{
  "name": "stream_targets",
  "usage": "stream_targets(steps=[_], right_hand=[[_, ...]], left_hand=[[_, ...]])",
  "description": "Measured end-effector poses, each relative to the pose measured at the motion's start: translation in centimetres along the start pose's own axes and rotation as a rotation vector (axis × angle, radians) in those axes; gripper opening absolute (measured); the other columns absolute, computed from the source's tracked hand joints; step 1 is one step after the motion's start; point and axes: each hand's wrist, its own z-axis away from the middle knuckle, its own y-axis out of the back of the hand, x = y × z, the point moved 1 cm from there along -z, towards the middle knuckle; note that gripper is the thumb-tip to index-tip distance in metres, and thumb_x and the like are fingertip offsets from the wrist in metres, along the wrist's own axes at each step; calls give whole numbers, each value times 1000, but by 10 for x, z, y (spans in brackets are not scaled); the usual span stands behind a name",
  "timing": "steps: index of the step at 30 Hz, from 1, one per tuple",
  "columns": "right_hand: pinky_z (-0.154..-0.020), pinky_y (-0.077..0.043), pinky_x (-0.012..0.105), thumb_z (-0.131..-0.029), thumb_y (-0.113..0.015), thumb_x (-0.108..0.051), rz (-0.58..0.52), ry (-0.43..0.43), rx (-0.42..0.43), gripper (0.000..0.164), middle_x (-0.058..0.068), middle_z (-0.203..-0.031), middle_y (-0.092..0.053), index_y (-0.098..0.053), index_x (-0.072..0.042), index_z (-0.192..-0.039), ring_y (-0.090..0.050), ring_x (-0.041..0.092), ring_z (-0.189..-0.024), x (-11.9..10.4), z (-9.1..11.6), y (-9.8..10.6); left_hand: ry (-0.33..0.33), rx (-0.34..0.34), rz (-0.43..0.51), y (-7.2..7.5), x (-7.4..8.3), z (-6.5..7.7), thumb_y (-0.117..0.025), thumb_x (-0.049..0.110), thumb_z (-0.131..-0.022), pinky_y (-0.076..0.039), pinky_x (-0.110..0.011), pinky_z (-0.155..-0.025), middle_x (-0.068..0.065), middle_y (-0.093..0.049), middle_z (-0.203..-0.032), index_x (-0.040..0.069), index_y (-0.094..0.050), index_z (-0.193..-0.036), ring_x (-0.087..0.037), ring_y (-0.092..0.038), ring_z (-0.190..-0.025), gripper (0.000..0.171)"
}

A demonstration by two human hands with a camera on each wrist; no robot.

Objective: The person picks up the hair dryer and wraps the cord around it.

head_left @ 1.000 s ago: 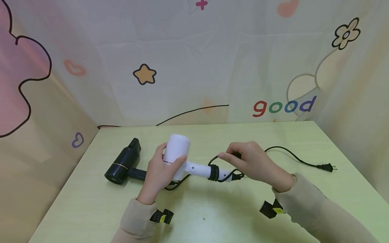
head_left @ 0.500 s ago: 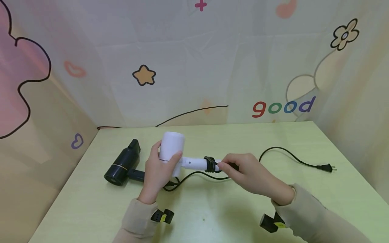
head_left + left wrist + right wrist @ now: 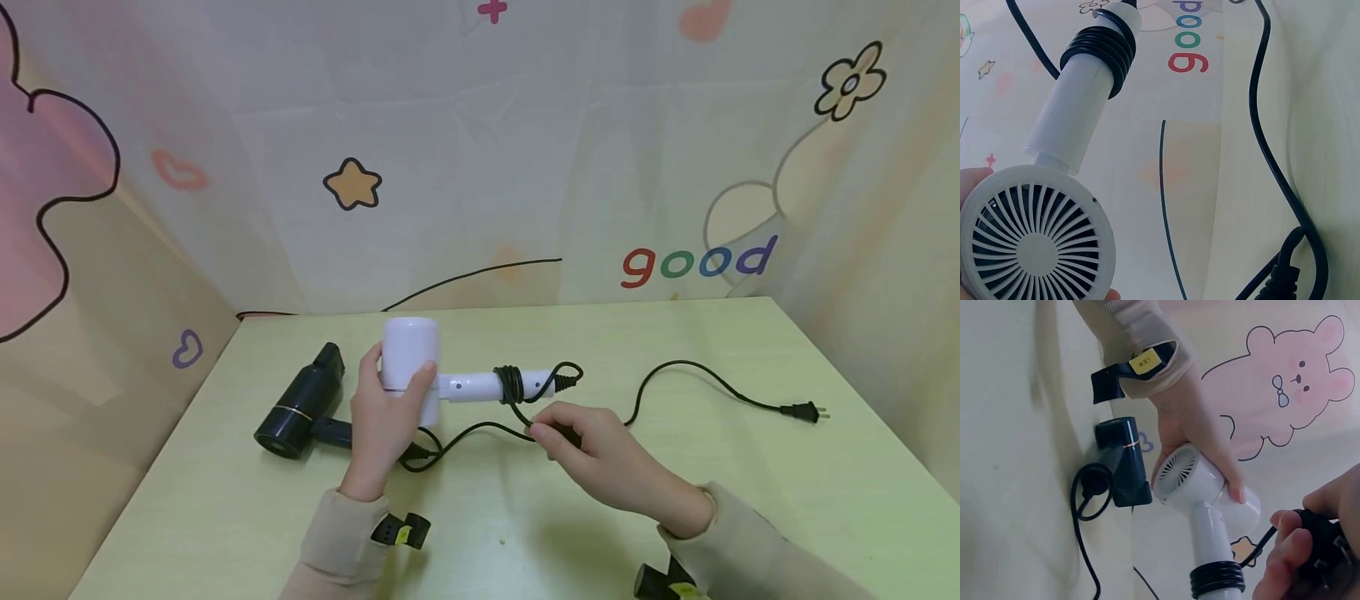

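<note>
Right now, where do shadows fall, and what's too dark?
Head view: soft shadow on the table below the right hand; left wrist view: white hair dryer clearly lit; right wrist view: black object in that hand, too dark for detail.

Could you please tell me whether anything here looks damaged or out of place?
Nothing looks damaged. The only untidy touch is the loose cord of the black hair dryer, snaking across the table, while the white hair dryer has coils of cord round its handle.

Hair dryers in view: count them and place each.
2. The white dryer is held in the left hand; the black dryer lies on the table, left of that hand.
</note>
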Motion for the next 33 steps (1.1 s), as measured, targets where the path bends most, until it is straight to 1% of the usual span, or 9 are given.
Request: stream_targets(steps=[5,12,16,20,23,25,28,31,33], right_hand=[[-51,-38,20,-97,-54,-18,-62,-59,0,13,-4,-74,-56,-67,-14,-96,-38,0,-55,5,4,-8],[-44,-40,22,-97,-53,-15,-234,-115,-55,21,9,-82,-60,-65,-5,-110,-42,2,-50,9,9,-17],[-45,-42,23,-97,-51,-13,-318,-157,-87,26,13,-85,-60,-61,1,-116,-44,3,-50,14,10,-22],[-45,-43,23,-99,-47,-11,-414,-158,-121,31,24,-88,-60,-55,6,-123,-45,3,-51,22,13,-28],[-43,-43,24,-100,-44,-10,-466,-117,-147,33,29,-84,-59,-50,7,-128,-45,4,-50,28,14,-33],[-41,-43,24,-101,-42,-10,-487,-93,-165,34,28,-81,-58,-48,7,-130,-45,5,-49,32,15,-35],[-42,-43,23,-102,-41,-13,-517,-103,-204,37,21,-80,-58,-44,6,-134,-47,6,-50,37,15,-36],[-45,-44,24,-102,-42,-19,-559,-172,-241,42,12,-86,-58,-41,3,-138,-48,7,-54,42,14,-34],[-48,-44,23,-101,-43,-24,-585,-228,-258,44,9,-89,-58,-41,1,-138,-49,7,-56,46,13,-33]], left_hand=[[31,14,20,1,-1,-1,-65,47,-85,-55,-44,-73,-18,-56,-121,15,-31,-143,-33,-61,-99,75],[61,13,54,1,0,-2,-64,48,-85,-55,-42,-72,-18,-55,-120,14,-31,-143,-33,-60,-99,75],[79,11,77,0,-1,-4,-65,47,-85,-55,-42,-72,-17,-55,-120,14,-30,-143,-32,-61,-100,75],[106,5,106,0,-1,-5,-65,47,-85,-55,-39,-71,-16,-55,-119,15,-30,-143,-31,-61,-99,74],[126,-1,133,1,0,-5,-65,48,-85,-55,-37,-70,-16,-55,-118,14,-30,-143,-31,-62,-98,75],[139,-7,150,2,1,-4,-64,49,-85,-55,-36,-69,-17,-54,-118,14,-30,-143,-32,-61,-98,77],[163,-21,175,3,3,-4,-64,49,-85,-55,-36,-71,-18,-52,-120,12,-28,-144,-33,-60,-100,78],[193,-41,196,4,5,-4,-64,48,-86,-54,-38,-74,-19,-50,-122,10,-27,-144,-34,-59,-103,78],[220,-54,205,4,5,-4,-63,48,-86,-54,-40,-77,-19,-49,-123,10,-26,-144,-34,-58,-104,79]])
